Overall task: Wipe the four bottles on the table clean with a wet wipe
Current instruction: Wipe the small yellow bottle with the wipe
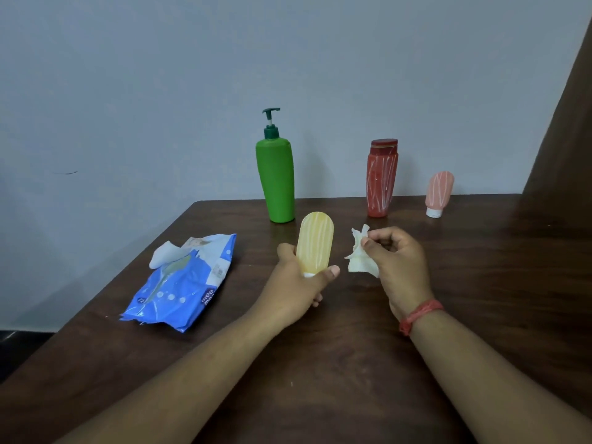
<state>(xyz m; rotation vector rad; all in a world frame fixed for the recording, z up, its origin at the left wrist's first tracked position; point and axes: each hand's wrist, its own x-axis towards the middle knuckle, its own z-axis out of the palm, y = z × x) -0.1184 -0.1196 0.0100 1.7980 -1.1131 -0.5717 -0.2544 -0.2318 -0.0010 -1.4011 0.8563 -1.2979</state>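
Left hand (299, 283): fingers and thumb curled round the lower end of an upright yellow, white-streaked plastic tube bottle (315, 241), held above the dark wooden table (480, 283). Right hand (395, 257): fingertips pinching a crumpled white wet wipe (360, 256) just beside the bottle. Blue wipes packet (184, 280), lettering partly legible: "mee".

Only legible txt: partial "mee", sideways on white patch of blue wipes pack (179, 283); rest unreadable.

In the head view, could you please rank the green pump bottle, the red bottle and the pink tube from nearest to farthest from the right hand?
From the right hand:
1. Red bottle, just behind it.
2. Green pump bottle, back left.
3. Pink tube, back right; nearly level with the green one.
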